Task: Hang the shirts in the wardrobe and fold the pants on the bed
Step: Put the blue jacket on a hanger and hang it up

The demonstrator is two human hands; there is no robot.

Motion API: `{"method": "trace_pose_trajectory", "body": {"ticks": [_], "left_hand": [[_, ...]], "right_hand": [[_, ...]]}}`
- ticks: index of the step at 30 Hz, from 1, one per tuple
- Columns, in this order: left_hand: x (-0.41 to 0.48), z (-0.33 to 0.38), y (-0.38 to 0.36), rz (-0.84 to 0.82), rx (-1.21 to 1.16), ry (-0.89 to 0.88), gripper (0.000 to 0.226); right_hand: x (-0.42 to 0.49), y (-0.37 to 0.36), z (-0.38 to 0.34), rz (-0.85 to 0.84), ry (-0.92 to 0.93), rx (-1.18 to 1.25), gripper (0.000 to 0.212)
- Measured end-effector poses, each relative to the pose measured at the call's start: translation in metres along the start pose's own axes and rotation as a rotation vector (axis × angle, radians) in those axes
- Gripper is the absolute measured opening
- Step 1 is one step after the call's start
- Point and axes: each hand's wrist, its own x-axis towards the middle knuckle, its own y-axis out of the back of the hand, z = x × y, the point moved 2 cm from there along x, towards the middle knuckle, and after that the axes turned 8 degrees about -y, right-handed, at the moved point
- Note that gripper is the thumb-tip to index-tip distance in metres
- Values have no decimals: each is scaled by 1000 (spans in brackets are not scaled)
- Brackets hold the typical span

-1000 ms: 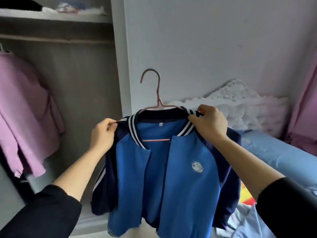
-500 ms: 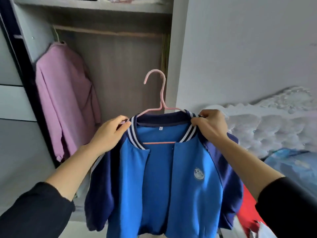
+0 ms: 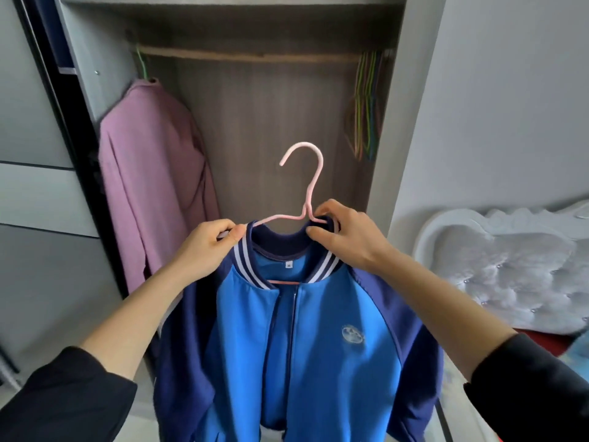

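Note:
A blue jacket [image 3: 318, 330] with navy sleeves and a striped collar hangs on a pink hanger [image 3: 307, 183], held up in front of the open wardrobe. My left hand [image 3: 207, 247] pinches the left side of the collar and shoulder. My right hand [image 3: 347, 236] grips the collar and hanger at the base of the hook. The hook points up, well below the wooden rail [image 3: 255, 55]. A pink shirt [image 3: 153, 173] hangs from the rail at the left on a green hanger.
A bundle of spare coloured hangers [image 3: 366, 106] hangs at the rail's right end. The wardrobe's grey sliding door [image 3: 35, 186] is at the left. A white tufted headboard [image 3: 510, 269] and a strip of red fabric [image 3: 538, 341] lie at the right.
The view has swung left, so the wardrobe opening now sits straight ahead. My right hand has slid from the right shoulder to the hanger's neck. The jacket is closer to the wardrobe.

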Motion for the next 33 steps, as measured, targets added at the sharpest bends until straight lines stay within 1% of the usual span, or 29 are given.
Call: {"method": "trace_pose_trajectory", "body": {"ticks": [1,3,5,6,7,8,10,11,12,13,14,15,16,18,21,22,24,26,27,29,30,32,33], "left_hand": [[2,-6,2,-2,7,0,36],[5,-20,10,14,-16,10,27],[9,-42,19,58,-109,32,12],[10,-58,24,95,-118,55,2],[8,-75,29,153,-91,95,10],[4,-94,32,218,-44,154,26],[-8,-137,34,331,42,339,62],[-15,-157,33,339,56,444,72],[-20,-176,31,308,47,535,72],[-21,-193,29,255,22,597,63],[-19,-204,27,207,10,620,46],[-13,-210,25,175,22,613,29],[-5,-215,25,158,45,588,21],[13,-223,27,143,56,526,24],[35,-236,41,163,-115,433,18],[42,-241,48,190,-159,398,18],[59,-248,61,220,-158,349,18],[78,-257,68,228,-185,350,16],[87,-261,70,232,-250,389,14],[100,-267,72,214,-412,499,13],[106,-268,72,185,-423,505,14],[117,-267,71,123,-332,415,18],[122,-261,70,117,-301,351,17]], "right_hand": [[7,-9,-6,-2,24,4,21],[21,-26,-13,5,31,8,32],[36,-40,-16,30,-4,31,43],[43,-45,-17,49,-32,53,47],[51,-49,-19,65,-55,72,50],[58,-54,-21,73,-66,84,51],[71,-63,-26,72,-66,100,47],[76,-68,-28,61,-66,117,42],[81,-73,-30,44,-67,143,35],[86,-78,-32,23,-66,174,29],[90,-83,-35,1,-62,205,24],[95,-86,-37,-16,-56,237,20],[99,-88,-40,-26,-51,270,17],[105,-88,-41,-23,-52,318,14],[112,-79,-34,-17,-77,321,11],[114,-76,-31,-39,-84,311,11],[115,-74,-28,-100,-94,284,14],[116,-77,-27,-135,-95,265,17],[117,-78,-28,-133,-91,269,18],[120,-78,-29,-66,-94,333,17],[122,-78,-29,-10,-100,374,19],[129,-80,-31,77,-112,403,22],[133,-83,-33,96,-123,394,21]]}}
